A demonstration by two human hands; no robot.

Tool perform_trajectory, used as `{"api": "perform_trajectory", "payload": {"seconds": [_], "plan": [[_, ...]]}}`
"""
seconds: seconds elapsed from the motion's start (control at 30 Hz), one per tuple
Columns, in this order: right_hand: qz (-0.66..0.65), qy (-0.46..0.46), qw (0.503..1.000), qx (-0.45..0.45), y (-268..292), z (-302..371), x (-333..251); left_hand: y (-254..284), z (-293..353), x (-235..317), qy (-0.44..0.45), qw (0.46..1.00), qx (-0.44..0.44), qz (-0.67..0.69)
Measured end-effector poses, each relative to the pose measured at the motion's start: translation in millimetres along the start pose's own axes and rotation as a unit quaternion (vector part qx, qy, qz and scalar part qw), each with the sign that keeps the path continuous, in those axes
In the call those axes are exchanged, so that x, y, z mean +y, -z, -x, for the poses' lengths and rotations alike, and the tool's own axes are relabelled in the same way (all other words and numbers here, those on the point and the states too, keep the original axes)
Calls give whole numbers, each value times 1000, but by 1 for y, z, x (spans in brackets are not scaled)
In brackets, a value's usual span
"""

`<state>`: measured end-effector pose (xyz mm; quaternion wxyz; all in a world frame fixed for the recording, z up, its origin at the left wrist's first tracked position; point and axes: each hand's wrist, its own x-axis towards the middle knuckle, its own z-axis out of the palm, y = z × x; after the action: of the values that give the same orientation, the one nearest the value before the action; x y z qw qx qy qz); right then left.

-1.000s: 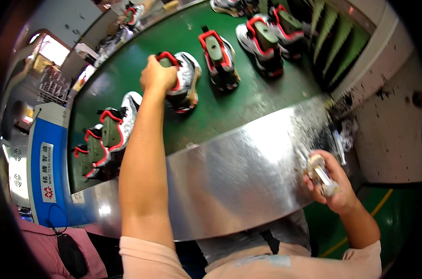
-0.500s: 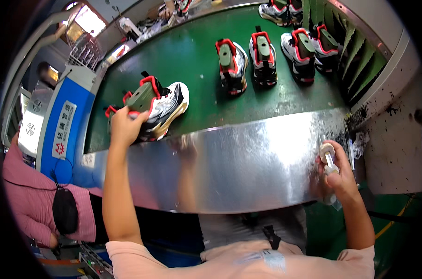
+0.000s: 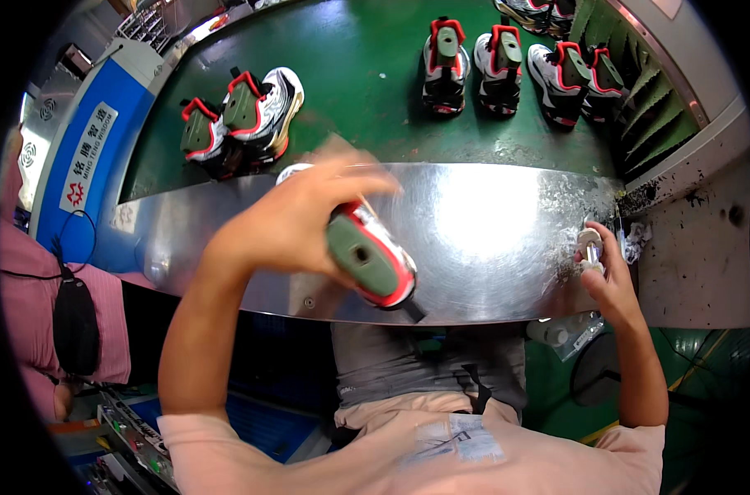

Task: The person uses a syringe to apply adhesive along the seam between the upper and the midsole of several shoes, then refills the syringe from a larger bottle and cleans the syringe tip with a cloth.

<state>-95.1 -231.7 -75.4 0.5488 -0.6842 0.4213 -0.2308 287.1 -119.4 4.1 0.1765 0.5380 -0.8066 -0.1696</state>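
Observation:
My left hand (image 3: 305, 214), blurred by motion, is closed around a sneaker (image 3: 368, 256) over the metal ledge. Its green shoe last and red collar face me, and the hand hides most of its body. To the left, two similar sneakers (image 3: 263, 111) stand close together on the green belt, lasts inside. My right hand (image 3: 610, 272) is closed on a small tool (image 3: 589, 246) with a round cream-coloured head and a shiny metal shaft, near the ledge's right end.
Several sneakers (image 3: 499, 74) stand on the green belt (image 3: 342, 91) at the far right, before hanging green flaps (image 3: 664, 124). The metal ledge (image 3: 490, 272) runs along the near side. A blue machine housing (image 3: 94, 153) and a person in pink (image 3: 28, 313) are at left.
My left hand has lifted a sneaker from the group at left and brought it right and nearer, over the ledge. My right hand still holds the small tool. The view has shifted.

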Motion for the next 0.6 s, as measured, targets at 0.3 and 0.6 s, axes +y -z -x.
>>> {"api": "perform_trajectory", "payload": {"seconds": [0.3, 0.6], "plan": [[-87, -103, 990, -40, 38, 18, -34, -111, 39, 112, -38, 945, 325, -4], [-291, -102, 812, -496, -53, -50, -172, -144, 8, 166, -57, 911, 407, 2]]}}
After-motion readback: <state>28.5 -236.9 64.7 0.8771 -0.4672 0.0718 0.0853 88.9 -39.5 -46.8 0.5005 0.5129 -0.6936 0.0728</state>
